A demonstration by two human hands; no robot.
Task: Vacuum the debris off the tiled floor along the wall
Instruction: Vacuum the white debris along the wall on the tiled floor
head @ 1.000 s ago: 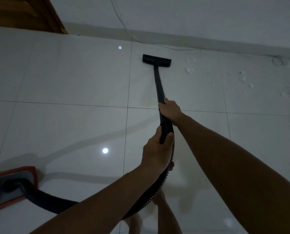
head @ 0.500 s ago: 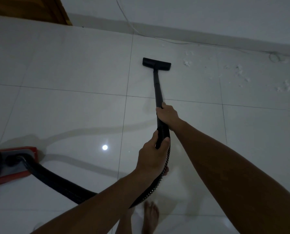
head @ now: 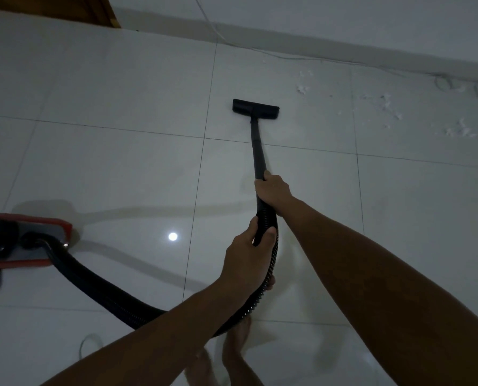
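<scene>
Both hands grasp the vacuum wand (head: 257, 151), right hand (head: 274, 190) foremost, left hand (head: 246, 257) behind; white debris (head: 385, 103) lies right of the floor nozzle (head: 255, 108).

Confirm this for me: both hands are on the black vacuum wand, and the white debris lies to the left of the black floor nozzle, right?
Not quite. The head view shows the white debris to the right of the black floor nozzle, not left. Both the left hand and right hand do grip the black vacuum wand.
</scene>
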